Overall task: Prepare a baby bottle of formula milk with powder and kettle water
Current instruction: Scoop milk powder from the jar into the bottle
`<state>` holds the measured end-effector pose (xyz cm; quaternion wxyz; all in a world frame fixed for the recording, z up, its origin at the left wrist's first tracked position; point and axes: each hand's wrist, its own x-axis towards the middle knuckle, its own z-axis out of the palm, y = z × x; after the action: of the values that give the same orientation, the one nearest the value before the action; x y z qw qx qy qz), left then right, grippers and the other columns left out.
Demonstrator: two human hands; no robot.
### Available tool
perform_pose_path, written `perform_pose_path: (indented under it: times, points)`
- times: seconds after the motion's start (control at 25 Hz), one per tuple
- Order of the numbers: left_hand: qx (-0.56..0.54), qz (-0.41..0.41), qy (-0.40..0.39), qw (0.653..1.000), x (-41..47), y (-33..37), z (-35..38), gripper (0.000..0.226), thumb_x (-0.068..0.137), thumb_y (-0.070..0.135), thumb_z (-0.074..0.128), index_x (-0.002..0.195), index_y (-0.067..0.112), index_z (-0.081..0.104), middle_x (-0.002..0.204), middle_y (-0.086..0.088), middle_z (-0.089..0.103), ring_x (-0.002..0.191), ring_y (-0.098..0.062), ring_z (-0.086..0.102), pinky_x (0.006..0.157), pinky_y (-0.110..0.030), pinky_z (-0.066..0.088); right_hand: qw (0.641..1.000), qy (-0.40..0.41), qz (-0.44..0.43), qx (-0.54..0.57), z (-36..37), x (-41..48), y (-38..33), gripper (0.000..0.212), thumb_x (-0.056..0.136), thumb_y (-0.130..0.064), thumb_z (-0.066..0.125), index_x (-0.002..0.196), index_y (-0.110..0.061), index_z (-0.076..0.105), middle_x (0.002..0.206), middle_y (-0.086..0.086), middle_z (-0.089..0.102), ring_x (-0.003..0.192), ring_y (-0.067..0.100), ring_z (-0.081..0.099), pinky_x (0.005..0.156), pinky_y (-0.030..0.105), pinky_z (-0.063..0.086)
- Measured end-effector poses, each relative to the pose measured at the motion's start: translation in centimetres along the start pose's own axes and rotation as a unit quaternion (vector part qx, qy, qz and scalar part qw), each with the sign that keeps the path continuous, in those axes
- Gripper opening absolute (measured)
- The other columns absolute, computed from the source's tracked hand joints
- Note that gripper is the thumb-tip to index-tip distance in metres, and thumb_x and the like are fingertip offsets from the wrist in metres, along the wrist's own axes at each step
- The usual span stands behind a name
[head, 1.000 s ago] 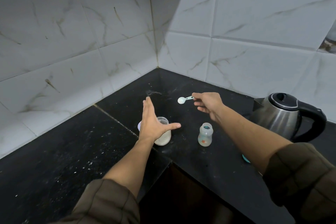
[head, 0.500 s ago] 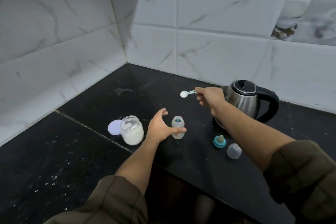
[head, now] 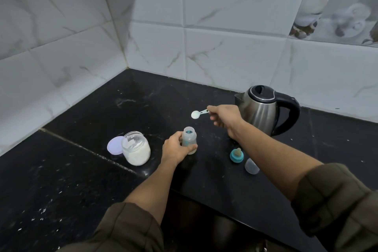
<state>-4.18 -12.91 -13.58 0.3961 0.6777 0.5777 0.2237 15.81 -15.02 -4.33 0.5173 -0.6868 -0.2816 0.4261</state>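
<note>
left hand (head: 176,149) grips open bottle (head: 189,139) upright on counter (head: 102,112) | right hand (head: 224,115) pinches scoop (head: 197,113), powder heaped, above bottle, kettle (head: 259,108) behind

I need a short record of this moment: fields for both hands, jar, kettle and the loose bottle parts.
left hand: grips the open baby bottle, upright on the counter
right hand: pinches the scoop, full of white powder, near the bottle's mouth
jar: open, powder inside, lid beside it
kettle: closed, behind the right hand
loose parts: teat ring and clear cap on the counter
</note>
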Motion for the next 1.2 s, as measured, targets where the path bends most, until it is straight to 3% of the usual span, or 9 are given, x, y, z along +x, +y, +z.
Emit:
perform_pose_path:
  times: [0.12, 0.36, 0.48, 0.6, 0.76, 0.92, 1.08, 1.2]
  points:
    - [-0.007, 0.017, 0.017, 1.0, 0.4, 1.3, -1.0, 0.05, 0.071, 0.033, 0.094, 0.116, 0.03, 0.071, 0.112, 0.013, 0.075, 0.109, -0.01, 0.069, 0.101, -0.034, 0.053, 0.999, -0.015, -0.038, -0.021, 0.3, 0.0, -0.5, 0.018, 0.092, -0.025, 0.079, 0.08, -0.011, 0.077, 0.072, 0.004, 0.066, 0.06, 0.012, 0.055, 0.049, 0.019, 0.046]
    - [-0.007, 0.039, 0.041, 0.998, 1.2, 3.9, -3.3, 0.054, 0.073, 0.032, 0.093, 0.122, 0.027, 0.072, 0.111, 0.01, 0.076, 0.105, -0.011, 0.069, 0.101, -0.039, 0.055, 0.988, -0.032, -0.144, -0.054, 0.6, 0.3, -1.5, 0.023, 0.092, -0.025, 0.079, 0.073, -0.012, 0.077, 0.07, 0.004, 0.066, 0.07, 0.017, 0.057, 0.063, 0.029, 0.049]
    - [0.005, 0.048, 0.046, 0.998, 1.4, 4.7, -4.4, 0.057, 0.074, 0.031, 0.092, 0.127, 0.027, 0.071, 0.114, 0.009, 0.074, 0.107, -0.012, 0.068, 0.102, -0.038, 0.054, 0.978, -0.036, -0.187, -0.082, 0.8, 0.6, -1.9, 0.022, 0.09, -0.031, 0.081, 0.07, -0.021, 0.079, 0.064, -0.006, 0.065, 0.066, 0.013, 0.053, 0.066, 0.033, 0.045]
    - [0.02, 0.057, 0.044, 0.997, 1.4, 5.3, -4.8, 0.059, 0.076, 0.031, 0.091, 0.13, 0.026, 0.068, 0.118, 0.007, 0.073, 0.108, -0.012, 0.065, 0.102, -0.036, 0.052, 0.961, -0.034, -0.238, -0.139, 0.8, 0.7, -2.2, 0.015, 0.09, -0.034, 0.081, 0.076, -0.026, 0.081, 0.062, -0.014, 0.063, 0.062, 0.008, 0.05, 0.065, 0.026, 0.042]
    - [0.024, 0.072, 0.053, 0.996, 1.6, 5.9, -5.3, 0.062, 0.077, 0.034, 0.091, 0.133, 0.026, 0.067, 0.12, 0.006, 0.073, 0.107, -0.01, 0.065, 0.1, -0.033, 0.052, 0.912, -0.023, -0.342, -0.227, 0.7, 0.6, -2.2, 0.012, 0.09, -0.033, 0.081, 0.089, -0.021, 0.084, 0.088, -0.01, 0.072, 0.078, 0.007, 0.064, 0.073, 0.023, 0.048]
    - [0.027, 0.08, 0.052, 0.995, 1.8, 6.3, -5.6, 0.064, 0.078, 0.032, 0.09, 0.137, 0.025, 0.064, 0.124, 0.005, 0.072, 0.106, -0.008, 0.061, 0.098, -0.03, 0.049, 0.844, -0.01, -0.452, -0.289, 0.5, 0.6, -1.6, 0.008, 0.091, -0.031, 0.08, 0.091, -0.024, 0.084, 0.091, -0.015, 0.068, 0.078, 0.005, 0.062, 0.073, 0.023, 0.048]
    - [0.02, 0.087, 0.055, 0.994, 1.8, 6.5, -5.6, 0.065, 0.077, 0.033, 0.091, 0.136, 0.026, 0.065, 0.123, 0.006, 0.072, 0.113, -0.012, 0.066, 0.105, -0.037, 0.053, 0.768, 0.013, -0.557, -0.316, 0.3, 0.0, -1.1, 0.011, 0.094, -0.028, 0.078, 0.098, -0.019, 0.083, 0.096, -0.009, 0.068, 0.075, 0.001, 0.054, 0.067, 0.024, 0.05]
    - [0.013, 0.09, 0.056, 0.994, 1.9, 6.5, -5.4, 0.064, 0.076, 0.033, 0.091, 0.135, 0.026, 0.066, 0.12, 0.006, 0.073, 0.111, -0.012, 0.067, 0.104, -0.039, 0.054, 0.737, 0.029, -0.595, -0.321, -0.1, -0.1, -1.0, 0.011, 0.095, -0.026, 0.078, 0.101, -0.017, 0.083, 0.098, -0.005, 0.069, 0.078, 0.006, 0.058, 0.065, 0.025, 0.05]
